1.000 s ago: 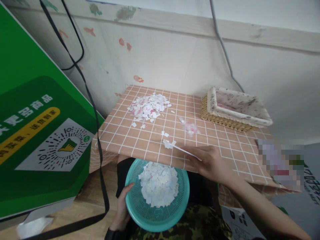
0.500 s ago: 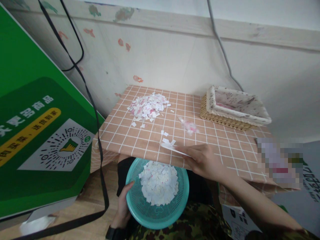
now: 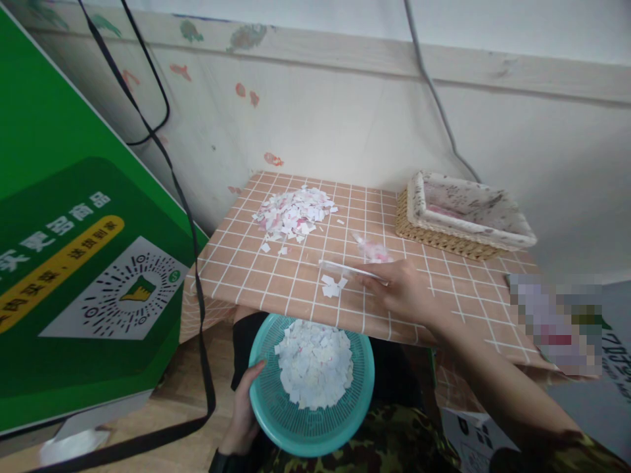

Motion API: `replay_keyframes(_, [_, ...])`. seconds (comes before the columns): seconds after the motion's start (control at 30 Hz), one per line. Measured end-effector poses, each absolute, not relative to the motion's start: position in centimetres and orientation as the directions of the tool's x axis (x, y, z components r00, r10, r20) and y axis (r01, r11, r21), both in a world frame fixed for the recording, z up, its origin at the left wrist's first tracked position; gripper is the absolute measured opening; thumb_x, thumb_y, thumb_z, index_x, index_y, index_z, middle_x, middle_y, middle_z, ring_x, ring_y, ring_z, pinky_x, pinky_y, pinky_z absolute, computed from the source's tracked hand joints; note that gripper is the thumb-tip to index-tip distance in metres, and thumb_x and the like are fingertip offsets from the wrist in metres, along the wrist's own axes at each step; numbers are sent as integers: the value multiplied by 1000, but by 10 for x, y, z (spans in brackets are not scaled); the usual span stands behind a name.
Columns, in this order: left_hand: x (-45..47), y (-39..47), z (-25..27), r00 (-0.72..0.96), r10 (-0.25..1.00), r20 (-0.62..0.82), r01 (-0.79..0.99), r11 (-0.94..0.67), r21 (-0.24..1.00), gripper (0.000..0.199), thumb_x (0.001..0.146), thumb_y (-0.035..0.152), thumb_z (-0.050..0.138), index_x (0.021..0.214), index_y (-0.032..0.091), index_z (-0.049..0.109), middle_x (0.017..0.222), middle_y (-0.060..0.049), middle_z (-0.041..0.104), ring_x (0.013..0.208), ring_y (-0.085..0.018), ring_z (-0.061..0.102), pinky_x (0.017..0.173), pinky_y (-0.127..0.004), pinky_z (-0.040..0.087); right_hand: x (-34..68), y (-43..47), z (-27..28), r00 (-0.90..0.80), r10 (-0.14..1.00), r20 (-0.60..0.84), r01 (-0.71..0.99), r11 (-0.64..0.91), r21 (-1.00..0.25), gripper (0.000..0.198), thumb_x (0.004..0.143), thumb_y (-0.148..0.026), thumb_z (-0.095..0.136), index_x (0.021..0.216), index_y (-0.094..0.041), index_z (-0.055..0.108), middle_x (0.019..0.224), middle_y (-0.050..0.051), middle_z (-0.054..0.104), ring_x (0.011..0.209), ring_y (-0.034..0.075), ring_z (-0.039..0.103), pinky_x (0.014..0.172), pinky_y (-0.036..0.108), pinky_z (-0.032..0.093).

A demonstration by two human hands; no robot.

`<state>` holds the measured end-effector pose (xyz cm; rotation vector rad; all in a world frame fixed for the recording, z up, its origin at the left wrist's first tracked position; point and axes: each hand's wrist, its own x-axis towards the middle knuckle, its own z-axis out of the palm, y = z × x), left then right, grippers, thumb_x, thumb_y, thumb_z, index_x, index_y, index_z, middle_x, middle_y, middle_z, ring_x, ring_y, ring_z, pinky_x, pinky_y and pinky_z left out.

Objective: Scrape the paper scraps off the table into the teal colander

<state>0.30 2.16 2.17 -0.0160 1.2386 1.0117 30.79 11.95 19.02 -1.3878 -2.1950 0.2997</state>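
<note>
My left hand [image 3: 246, 397] grips the left rim of a teal plastic basket [image 3: 362, 401] below the table's front edge. White paper scraps [image 3: 314, 364] fill the middle of that basket. Over the tabletop, my right hand [image 3: 401, 289] is closed on a thin flat white card [image 3: 345, 268], seen nearly edge-on. Just in front of the card lies a small cluster of paper scraps [image 3: 333, 286]. Farther back on the left sits a larger heap of white and pinkish paper scraps [image 3: 296, 210]. A clear plastic bag with pink marks [image 3: 372, 248] rests behind the card, partly covered by my right hand.
A checked brown cloth [image 3: 256, 279] covers the table. At its back right stands a lined wicker basket [image 3: 453, 243]. A blurred-out item [image 3: 552, 322] lies at the right edge. A green sign [image 3: 59, 217] and a black strap [image 3: 197, 282] flank the left side.
My right hand has moved the card away from the table's front edge to behind the small scrap cluster. Those scraps now lie bunched together in front of it. My left hand keeps its hold.
</note>
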Motion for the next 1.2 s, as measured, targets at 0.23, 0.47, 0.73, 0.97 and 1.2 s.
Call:
replay_keyframes(0.23, [2,20,23,-34,599,-800,-638,603,479,12,63,20,68,72,13,72,70,-6,75,64,-23,68,66,-35,55,302,134,192,-378,868,321,788,484,-380,25,88,-25,46,92,-16,70,70,4,68,54,10,51,54,25,34])
replay_keyframes(0.47, [3,16,27,1,621,-784,-663,587,464,12,64,20,68,72,13,73,69,-7,74,62,-23,68,65,-35,55,308,125,192,-379,887,266,749,462,-475,25,88,-29,48,89,-17,70,66,3,66,52,10,51,53,24,34])
replay_keyframes(0.73, [7,14,38,46,649,-759,-645,599,473,18,65,24,67,76,11,73,71,-8,75,63,-24,68,66,-38,55,307,124,185,-355,877,323,767,471,-436,27,88,-28,47,100,-18,69,77,6,71,59,13,56,57,27,38])
replay_keyframes(0.97, [12,10,47,13,666,-746,-648,574,501,16,65,22,67,76,12,73,70,-7,74,61,-22,67,67,-35,53,304,126,193,-281,899,335,785,417,-459,28,88,-32,47,87,-17,70,66,3,65,53,10,51,52,26,34])
replay_keyframes(1.2, [15,9,59,38,705,-708,-667,545,507,18,67,21,65,80,10,72,72,-8,74,66,-23,68,73,-36,52,301,123,193,-355,882,309,762,465,-451,27,89,-28,46,87,-16,69,65,4,64,53,11,49,54,27,34])
